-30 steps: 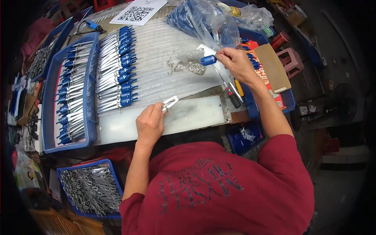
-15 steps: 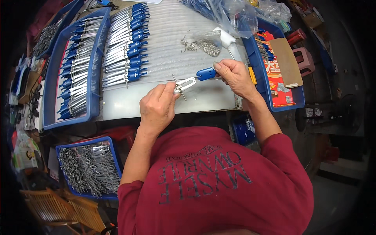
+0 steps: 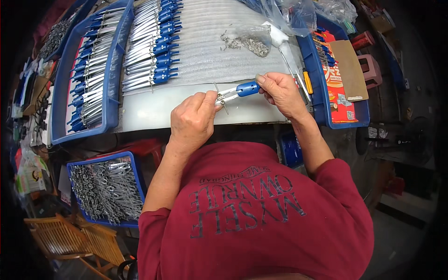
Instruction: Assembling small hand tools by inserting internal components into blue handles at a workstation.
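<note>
Left hand risen to blue-handled tool — both hands' fingers pinching it, right hand, screw pile behind

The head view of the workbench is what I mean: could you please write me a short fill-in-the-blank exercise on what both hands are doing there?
1. The right hand grips the tool by its ____ plastic end.
2. The left hand pinches the tool's ____ legs.
3. Finished tools lie in rows in the long blue tray on the person's ____ side.
4. The small loose metal parts lie heaped ____ the tool, farther from the person.

Missing words: blue; metal; left; beyond
</note>
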The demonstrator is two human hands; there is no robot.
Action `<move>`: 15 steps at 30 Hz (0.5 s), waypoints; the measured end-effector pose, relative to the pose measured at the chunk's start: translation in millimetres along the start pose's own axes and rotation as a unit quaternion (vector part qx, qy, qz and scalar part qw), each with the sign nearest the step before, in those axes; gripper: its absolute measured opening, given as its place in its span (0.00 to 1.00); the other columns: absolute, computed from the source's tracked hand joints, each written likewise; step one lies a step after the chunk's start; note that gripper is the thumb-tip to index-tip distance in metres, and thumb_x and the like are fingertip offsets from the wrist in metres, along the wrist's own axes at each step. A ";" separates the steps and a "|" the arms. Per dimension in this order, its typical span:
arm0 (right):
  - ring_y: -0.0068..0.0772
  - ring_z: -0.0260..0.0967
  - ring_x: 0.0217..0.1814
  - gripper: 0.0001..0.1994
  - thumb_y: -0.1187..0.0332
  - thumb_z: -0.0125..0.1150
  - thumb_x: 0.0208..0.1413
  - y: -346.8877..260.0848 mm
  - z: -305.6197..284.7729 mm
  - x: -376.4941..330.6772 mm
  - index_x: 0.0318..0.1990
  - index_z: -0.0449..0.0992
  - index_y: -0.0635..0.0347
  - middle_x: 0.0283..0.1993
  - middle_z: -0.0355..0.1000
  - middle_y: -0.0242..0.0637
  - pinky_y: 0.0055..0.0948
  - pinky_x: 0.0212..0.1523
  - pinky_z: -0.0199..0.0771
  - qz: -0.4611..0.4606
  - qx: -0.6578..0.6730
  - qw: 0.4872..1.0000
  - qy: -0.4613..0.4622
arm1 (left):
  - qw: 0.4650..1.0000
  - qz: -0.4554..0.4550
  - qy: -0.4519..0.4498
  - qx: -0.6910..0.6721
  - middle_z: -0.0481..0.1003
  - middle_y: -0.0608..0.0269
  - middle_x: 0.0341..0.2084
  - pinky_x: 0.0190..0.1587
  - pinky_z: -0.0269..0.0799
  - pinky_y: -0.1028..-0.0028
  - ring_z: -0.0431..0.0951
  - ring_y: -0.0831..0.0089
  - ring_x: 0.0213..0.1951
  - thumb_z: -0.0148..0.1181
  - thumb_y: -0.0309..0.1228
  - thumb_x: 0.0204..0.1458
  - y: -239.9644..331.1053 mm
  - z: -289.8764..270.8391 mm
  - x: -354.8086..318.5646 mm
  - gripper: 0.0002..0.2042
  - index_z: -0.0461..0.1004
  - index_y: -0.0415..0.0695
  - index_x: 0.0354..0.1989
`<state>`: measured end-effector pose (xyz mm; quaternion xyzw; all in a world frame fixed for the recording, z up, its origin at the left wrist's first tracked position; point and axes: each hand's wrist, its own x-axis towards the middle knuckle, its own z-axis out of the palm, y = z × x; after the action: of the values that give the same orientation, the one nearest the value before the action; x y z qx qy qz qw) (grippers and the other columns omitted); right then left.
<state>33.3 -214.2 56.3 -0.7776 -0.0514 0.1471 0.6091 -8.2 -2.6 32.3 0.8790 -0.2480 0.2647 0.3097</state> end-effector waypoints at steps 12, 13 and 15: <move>0.10 0.50 0.17 0.15 0.61 0.50 0.54 2.2 16.8 -8.4 0.21 0.69 0.61 0.16 0.58 0.23 0.13 0.17 0.49 -0.057 -0.066 0.996 0.026 | 1.000 0.000 -0.021 -0.001 0.63 0.61 0.17 0.19 0.63 0.71 0.67 0.67 0.19 0.57 0.25 0.38 1.2 -1.8 -2.5 0.10 0.67 0.40 0.31; 0.11 0.50 0.17 0.15 0.61 0.50 0.54 1.5 17.6 -9.5 0.21 0.69 0.61 0.15 0.58 0.22 0.14 0.17 0.49 -0.078 -0.097 0.991 0.040 | 1.000 0.001 -0.029 -0.003 0.63 0.61 0.17 0.19 0.63 0.70 0.67 0.67 0.19 0.57 0.25 0.38 1.5 -2.1 -3.0 0.10 0.67 0.39 0.31; 0.11 0.50 0.18 0.15 0.61 0.50 0.54 4.9 18.1 -10.1 0.21 0.69 0.61 0.15 0.58 0.22 0.14 0.18 0.49 -0.084 -0.104 0.990 0.043 | 1.000 -0.001 -0.028 -0.010 0.64 0.61 0.17 0.19 0.63 0.70 0.67 0.66 0.19 0.57 0.25 0.38 2.3 -2.3 -4.5 0.10 0.67 0.39 0.31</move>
<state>18.0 -201.2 49.3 -0.8354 -0.1050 0.0554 0.5366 -13.6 -1.4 32.0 0.8833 -0.2580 0.2370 0.3116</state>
